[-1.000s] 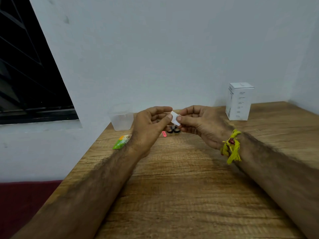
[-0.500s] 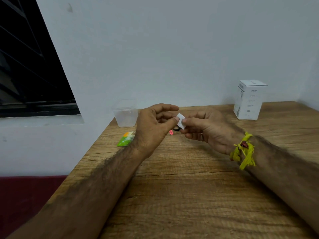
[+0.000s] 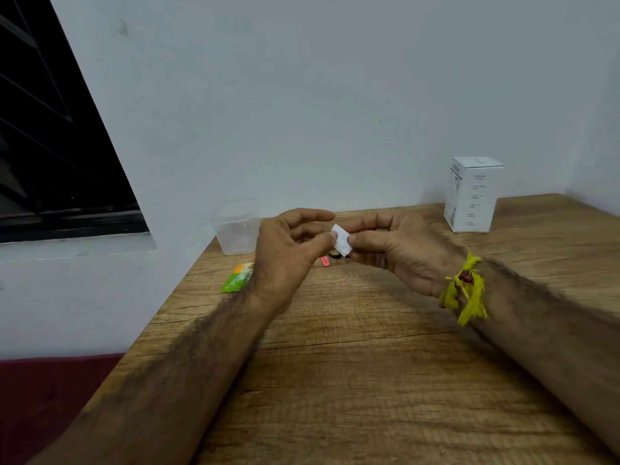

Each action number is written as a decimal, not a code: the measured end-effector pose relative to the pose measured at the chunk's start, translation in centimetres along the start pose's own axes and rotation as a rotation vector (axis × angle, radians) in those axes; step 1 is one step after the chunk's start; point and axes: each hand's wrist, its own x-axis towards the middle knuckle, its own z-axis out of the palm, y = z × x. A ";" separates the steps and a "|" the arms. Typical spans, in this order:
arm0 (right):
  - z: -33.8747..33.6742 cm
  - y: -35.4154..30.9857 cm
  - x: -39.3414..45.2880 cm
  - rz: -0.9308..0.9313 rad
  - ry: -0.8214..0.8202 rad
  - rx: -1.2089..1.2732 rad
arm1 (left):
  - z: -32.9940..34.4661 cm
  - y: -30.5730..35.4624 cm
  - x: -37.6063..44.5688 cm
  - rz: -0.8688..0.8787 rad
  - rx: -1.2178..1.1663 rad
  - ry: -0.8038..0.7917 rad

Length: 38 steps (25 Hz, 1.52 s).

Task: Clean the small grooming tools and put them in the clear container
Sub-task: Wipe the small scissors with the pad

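A small white folded wipe [image 3: 342, 243] is pinched between both hands, left [image 3: 288, 260] and right [image 3: 399, 250], above the wooden table [image 3: 369, 380].

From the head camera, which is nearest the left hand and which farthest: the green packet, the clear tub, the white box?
From the left hand:
1. Green packet, beside its wrist, left.
2. Clear tub, behind, by the wall; nearly as close.
3. White box, far right.
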 end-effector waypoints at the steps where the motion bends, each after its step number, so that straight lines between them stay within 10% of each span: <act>1: 0.0 0.0 0.0 -0.029 0.003 -0.007 | 0.0 0.0 0.0 -0.016 -0.026 0.006; 16: -0.5 -0.9 0.0 -0.015 0.097 -0.089 | 1.4 -0.5 0.4 -0.024 -0.033 0.017; 21: -2.4 -0.6 1.6 -0.098 0.423 0.011 | 1.0 -2.0 3.0 -0.073 0.422 0.144; 31: -4.0 1.9 3.5 -0.121 0.563 -0.120 | 6.1 -3.0 9.0 -0.243 1.158 -0.197; 38: -3.6 1.8 3.4 -0.139 0.575 -0.138 | 7.3 -0.5 8.5 -0.471 1.028 -0.305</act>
